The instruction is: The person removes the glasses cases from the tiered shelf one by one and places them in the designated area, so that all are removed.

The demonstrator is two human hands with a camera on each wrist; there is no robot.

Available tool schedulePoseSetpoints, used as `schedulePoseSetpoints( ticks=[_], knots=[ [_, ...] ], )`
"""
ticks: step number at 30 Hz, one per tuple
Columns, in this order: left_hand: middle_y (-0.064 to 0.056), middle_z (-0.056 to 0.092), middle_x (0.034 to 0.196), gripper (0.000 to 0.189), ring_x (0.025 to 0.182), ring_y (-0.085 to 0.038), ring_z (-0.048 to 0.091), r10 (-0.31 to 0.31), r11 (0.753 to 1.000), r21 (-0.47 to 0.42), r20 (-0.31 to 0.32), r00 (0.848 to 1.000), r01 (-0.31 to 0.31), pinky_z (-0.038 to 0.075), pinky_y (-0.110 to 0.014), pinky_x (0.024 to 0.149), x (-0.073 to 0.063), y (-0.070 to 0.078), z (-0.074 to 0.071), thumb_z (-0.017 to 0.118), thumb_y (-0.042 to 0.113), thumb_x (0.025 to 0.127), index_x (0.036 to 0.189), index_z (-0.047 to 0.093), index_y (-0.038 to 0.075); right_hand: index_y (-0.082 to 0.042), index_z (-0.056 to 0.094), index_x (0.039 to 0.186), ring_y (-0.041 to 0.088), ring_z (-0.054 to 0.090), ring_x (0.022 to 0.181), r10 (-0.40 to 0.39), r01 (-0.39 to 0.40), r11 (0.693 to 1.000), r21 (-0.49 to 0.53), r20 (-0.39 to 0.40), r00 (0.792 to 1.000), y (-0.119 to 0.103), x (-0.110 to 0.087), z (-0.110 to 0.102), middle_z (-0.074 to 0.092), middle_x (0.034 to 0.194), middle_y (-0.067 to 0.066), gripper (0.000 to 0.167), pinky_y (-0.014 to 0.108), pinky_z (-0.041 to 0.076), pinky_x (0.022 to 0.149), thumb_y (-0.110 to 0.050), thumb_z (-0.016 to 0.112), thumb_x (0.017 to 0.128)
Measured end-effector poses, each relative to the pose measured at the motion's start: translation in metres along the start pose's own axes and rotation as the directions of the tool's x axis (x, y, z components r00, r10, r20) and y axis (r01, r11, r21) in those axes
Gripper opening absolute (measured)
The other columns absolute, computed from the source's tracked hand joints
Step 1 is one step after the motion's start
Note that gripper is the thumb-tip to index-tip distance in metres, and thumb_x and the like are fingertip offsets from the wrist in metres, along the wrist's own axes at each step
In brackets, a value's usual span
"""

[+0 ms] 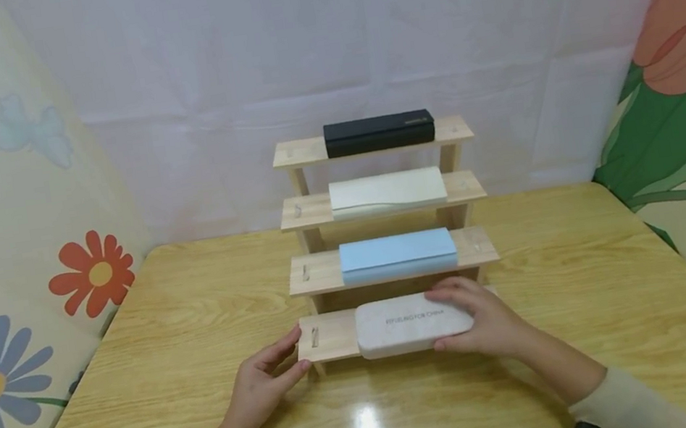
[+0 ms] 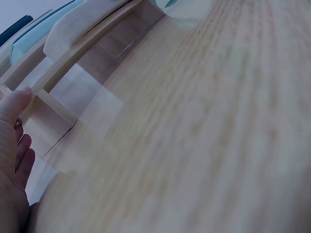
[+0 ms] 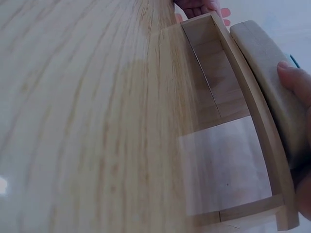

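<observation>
A pale, speckled glasses case (image 1: 398,327) with printed lettering lies lengthwise on the lowest step of a wooden tiered stand (image 1: 332,347). My right hand (image 1: 479,319) grips the case's right end, thumb at its front side and fingers over the far side. At the left end of that same step, my left hand (image 1: 267,378) holds the board, the thumb (image 2: 22,99) at its front corner. The case's long side runs along the step's front edge (image 3: 255,107) in the right wrist view.
Higher steps carry a light blue case (image 1: 398,255), a cream case (image 1: 387,191) and, on top, a black case (image 1: 379,133). The stand is on a wood-grain table (image 1: 168,326). A white cloth (image 1: 199,80) hangs behind, with flower-printed panels at both sides.
</observation>
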State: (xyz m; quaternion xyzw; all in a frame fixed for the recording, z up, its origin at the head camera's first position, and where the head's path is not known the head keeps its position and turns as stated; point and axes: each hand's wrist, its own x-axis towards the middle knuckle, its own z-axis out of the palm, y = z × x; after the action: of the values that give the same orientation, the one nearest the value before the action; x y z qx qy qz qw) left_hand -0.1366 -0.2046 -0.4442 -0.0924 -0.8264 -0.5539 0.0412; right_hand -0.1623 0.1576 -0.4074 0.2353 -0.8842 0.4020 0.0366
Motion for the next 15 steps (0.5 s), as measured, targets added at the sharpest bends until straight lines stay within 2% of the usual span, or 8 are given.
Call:
schedulePoseSetpoints(
  ticks=[9,15],
  knots=[
    [-0.011,0.058,0.135,0.047,0.111,0.007,0.055,0.014,1.000,-0.007,-0.005,1.000,-0.014,0.047,-0.010,0.093,-0.001,-0.001,0.001,0.077,0.009,0.083,0.127,0.062,-0.001,-0.012,0.065,0.127,0.032,0.055,0.119,0.016,-0.016,1.000,-0.004,-0.038,0.999,-0.003,-0.007,-0.009,0.059,0.131,0.007,0.070,0.058,0.045,0.100,-0.029,0.091,0.064],
    [-0.010,0.058,0.135,0.047,0.113,0.005,0.056,0.010,1.000,-0.008,0.001,1.000,-0.010,0.047,-0.010,0.093,0.000,-0.002,0.001,0.076,0.011,0.084,0.128,0.062,0.001,-0.010,0.065,0.126,0.029,0.055,0.118,-0.012,0.012,1.000,0.004,-0.071,0.997,-0.009,-0.011,-0.023,0.059,0.131,0.009,0.070,0.051,0.043,0.101,-0.022,0.091,0.063]
  ],
)
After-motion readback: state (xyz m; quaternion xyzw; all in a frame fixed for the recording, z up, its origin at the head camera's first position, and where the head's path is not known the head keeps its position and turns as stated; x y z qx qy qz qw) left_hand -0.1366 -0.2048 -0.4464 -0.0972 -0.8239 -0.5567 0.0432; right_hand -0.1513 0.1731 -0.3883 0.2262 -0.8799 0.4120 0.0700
